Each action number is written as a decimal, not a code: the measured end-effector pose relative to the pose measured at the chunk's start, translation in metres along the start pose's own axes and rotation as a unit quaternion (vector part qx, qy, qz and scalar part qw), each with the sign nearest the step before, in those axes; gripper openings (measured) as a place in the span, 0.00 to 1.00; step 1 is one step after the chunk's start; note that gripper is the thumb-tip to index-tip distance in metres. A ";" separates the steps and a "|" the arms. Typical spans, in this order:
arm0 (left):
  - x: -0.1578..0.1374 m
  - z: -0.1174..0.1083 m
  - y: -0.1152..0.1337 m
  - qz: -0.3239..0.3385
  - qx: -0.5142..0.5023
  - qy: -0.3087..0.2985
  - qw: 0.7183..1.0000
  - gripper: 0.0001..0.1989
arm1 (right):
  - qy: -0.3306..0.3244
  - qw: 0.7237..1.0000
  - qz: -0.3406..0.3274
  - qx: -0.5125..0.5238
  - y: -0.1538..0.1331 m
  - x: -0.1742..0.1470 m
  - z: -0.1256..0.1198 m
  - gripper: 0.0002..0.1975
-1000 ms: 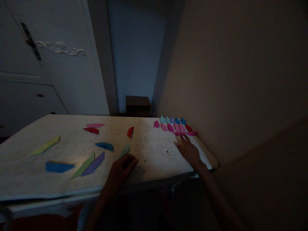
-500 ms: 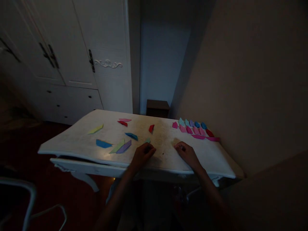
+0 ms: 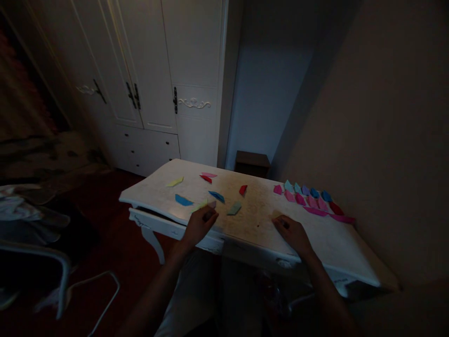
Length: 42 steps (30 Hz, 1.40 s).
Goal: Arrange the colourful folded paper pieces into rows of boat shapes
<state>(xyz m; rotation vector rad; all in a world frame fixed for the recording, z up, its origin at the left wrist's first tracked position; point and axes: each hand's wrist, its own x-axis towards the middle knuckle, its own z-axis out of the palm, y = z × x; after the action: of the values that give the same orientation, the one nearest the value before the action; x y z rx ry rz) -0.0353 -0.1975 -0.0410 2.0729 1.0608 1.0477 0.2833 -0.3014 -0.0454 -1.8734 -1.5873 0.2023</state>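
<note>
The right hand was curled low over the white table; the left hand bent at a pale green piece and a purple piece, partly covering both. Whether either hand gripped anything couldn't be told. Beyond, a grey-green piece and a red piece lay apart, perhaps for easy reach, while pink pieces stood closely rowed, probably for order, well before the wardrobe.

Folded papers in yellow, blue, red, pink and grey-green are seen at centre frame; pink, turquoise, blue and red pieces are shown at right, on a white table mottled brown.
</note>
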 end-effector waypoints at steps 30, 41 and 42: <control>0.005 -0.037 -0.049 -0.072 0.179 0.080 0.978 0.16 | 0.041 0.990 0.054 0.127 0.012 0.001 0.000 0.20; 0.003 -0.031 -0.050 -0.051 0.220 0.117 0.967 0.15 | 0.046 0.989 0.051 0.131 0.010 0.002 -0.001 0.21; 0.003 -0.030 -0.051 -0.040 0.221 0.124 0.967 0.15 | 0.045 0.989 0.049 0.131 0.009 0.002 -0.001 0.21</control>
<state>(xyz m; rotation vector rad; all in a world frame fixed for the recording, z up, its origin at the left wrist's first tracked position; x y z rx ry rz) -0.0790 -0.1648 -0.0631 2.2508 1.6135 1.1292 0.2919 -0.3003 -0.0496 -1.7310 -1.3386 0.3471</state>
